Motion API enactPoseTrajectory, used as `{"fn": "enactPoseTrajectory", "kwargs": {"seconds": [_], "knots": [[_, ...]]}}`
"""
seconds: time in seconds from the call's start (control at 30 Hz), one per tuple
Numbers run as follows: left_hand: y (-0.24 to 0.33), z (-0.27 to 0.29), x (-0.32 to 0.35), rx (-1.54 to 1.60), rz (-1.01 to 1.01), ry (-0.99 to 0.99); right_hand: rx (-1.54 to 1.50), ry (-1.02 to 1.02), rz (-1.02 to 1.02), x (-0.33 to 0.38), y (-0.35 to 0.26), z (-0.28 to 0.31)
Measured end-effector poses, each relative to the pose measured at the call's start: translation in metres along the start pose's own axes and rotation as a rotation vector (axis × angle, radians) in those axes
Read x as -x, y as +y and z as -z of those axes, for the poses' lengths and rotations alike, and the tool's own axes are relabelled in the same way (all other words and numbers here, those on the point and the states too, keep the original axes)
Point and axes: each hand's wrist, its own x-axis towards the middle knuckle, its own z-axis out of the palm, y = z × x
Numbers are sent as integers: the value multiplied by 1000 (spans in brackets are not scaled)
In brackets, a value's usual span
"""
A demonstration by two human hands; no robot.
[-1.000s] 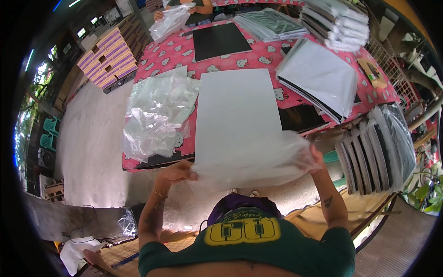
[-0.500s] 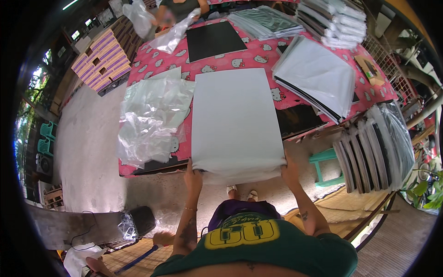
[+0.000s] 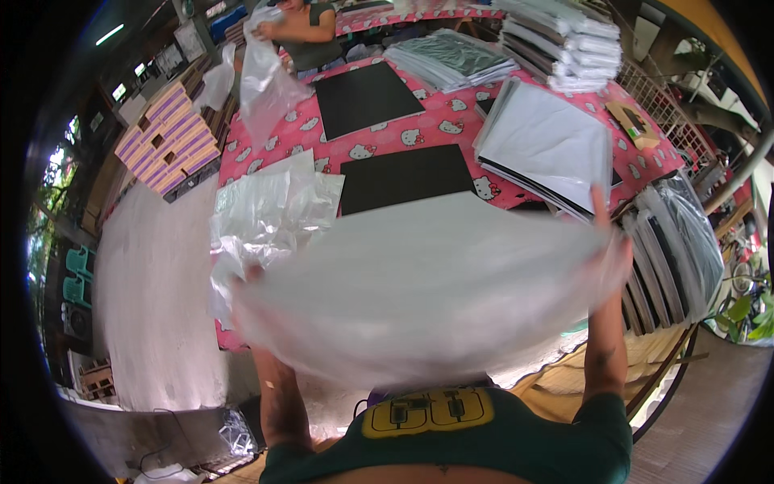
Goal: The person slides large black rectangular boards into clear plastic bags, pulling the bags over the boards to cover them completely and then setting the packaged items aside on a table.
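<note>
A white board (image 3: 435,242), wrapped at least partly in clear plastic, is raised in front of me and smeared by motion. My left hand (image 3: 251,294) grips its left edge, mostly behind the plastic. At the right edge, my right hand (image 3: 611,250) holds it with fingers pointing up, also blurred. Beyond it a black board (image 3: 407,173) lies on the pink patterned tablecloth (image 3: 443,121). Near my left hand is a pile of crumpled clear plastic bags (image 3: 274,198). White boards in plastic (image 3: 552,145) are stacked beyond my right hand.
Another black board (image 3: 363,97) lies farther back. Across the table a person (image 3: 310,36) handles a clear plastic bag (image 3: 262,81). Wrapped boards (image 3: 673,250) stand upright at right; more wrapped stacks (image 3: 560,44) fill the back right. Yellow-purple cartons (image 3: 169,141) are piled at left.
Both my hands have spread apart and risen with the white board, which tilts up toward me. The black board beneath has come into view. The person opposite has lifted a plastic bag.
</note>
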Motion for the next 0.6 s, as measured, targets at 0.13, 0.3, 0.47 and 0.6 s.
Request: {"fn": "enactPoseTrajectory", "kwargs": {"seconds": [0.13,0.3,0.47,0.6], "knots": [[32,-83,-119,351,-55,-511,-373,88,26,-116,-27,-30],[-9,-92,-180,391,6,-219,-448,224,-122,-160,16,-1],[-23,-62,-183,313,-1,-123,-500,418,-144,-167,44,-25],[-4,-84,-171,263,1,-163,-606,442,-41,-171,27,-13]]}}
